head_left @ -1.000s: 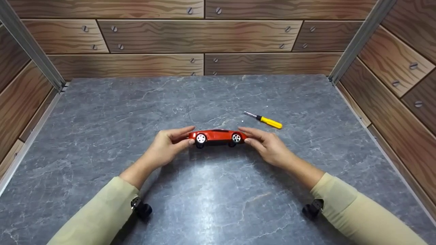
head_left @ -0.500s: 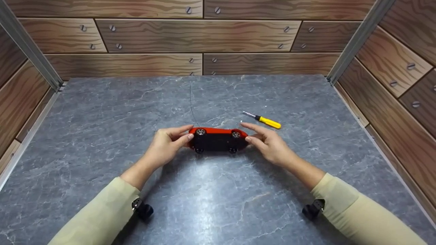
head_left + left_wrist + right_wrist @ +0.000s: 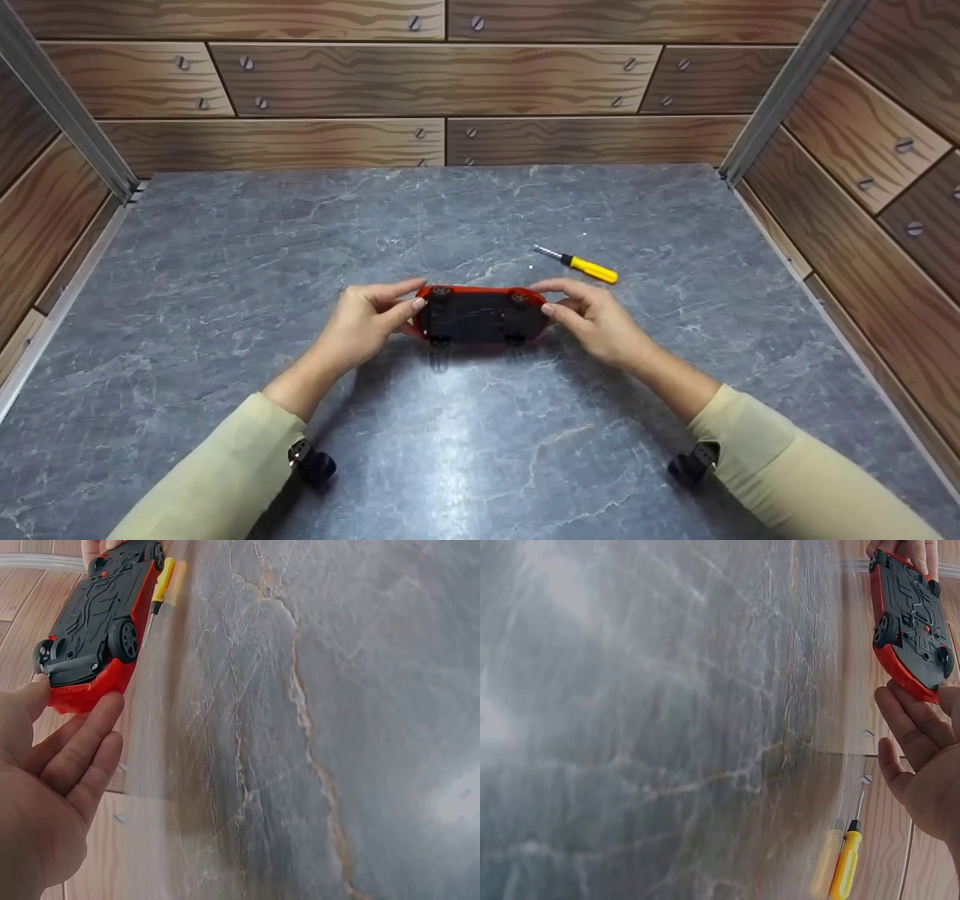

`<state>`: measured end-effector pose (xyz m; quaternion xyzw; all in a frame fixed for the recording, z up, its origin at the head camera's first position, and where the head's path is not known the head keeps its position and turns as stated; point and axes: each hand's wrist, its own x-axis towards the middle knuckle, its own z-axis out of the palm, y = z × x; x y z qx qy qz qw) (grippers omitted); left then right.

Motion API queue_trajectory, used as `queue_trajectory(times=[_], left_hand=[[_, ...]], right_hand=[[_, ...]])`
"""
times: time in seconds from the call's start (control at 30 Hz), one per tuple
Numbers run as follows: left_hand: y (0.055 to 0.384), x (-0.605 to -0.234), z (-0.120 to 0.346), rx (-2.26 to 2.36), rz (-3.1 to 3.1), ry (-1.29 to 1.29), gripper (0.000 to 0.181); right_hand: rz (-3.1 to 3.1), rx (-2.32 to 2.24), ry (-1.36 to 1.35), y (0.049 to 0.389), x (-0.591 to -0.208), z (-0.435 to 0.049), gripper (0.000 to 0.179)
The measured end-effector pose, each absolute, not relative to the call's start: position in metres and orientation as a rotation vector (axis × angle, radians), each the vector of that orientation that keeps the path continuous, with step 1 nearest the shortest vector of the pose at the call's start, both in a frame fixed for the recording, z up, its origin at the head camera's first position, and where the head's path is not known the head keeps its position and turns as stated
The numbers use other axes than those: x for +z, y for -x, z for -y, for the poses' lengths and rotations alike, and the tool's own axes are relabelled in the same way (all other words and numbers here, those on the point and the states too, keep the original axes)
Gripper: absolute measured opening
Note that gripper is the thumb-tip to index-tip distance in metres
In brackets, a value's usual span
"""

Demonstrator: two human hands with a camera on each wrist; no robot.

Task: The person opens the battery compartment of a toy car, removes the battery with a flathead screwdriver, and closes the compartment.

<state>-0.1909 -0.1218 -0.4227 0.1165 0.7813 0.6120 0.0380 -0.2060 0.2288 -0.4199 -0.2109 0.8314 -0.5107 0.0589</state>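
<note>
A red toy car (image 3: 480, 319) is held between my two hands in the middle of the head view, its black underside and wheels facing me. My left hand (image 3: 367, 315) pinches one end between thumb and fingers. At the opposite end, my right hand (image 3: 589, 315) grips the car the same way. In the left wrist view the toy car (image 3: 97, 615) shows its moulded black base, with the left thumb and fingertips at its red bumper. The right wrist view shows the toy car (image 3: 911, 622) with the right fingers along its near end.
A yellow-handled screwdriver (image 3: 592, 270) lies on the grey marbled table (image 3: 262, 225), behind my right hand. A tiny bright piece (image 3: 531, 267) lies near its tip. Wood-patterned walls (image 3: 337, 79) stand at the back and sides.
The toy car has been turned over: its red side faced me a second ago, and now its black underside does. Both hands stay at its ends, nearly in the same place.
</note>
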Motion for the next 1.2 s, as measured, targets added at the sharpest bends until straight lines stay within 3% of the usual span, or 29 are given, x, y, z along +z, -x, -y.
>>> queue_trajectory(times=[1.2], left_hand=[[0.201,-0.436,0.120,1.821,-2.390,-0.232,0.034]], right_hand=[[-2.689,-1.280,0.589,0.219,-0.430,-0.222,0.032]])
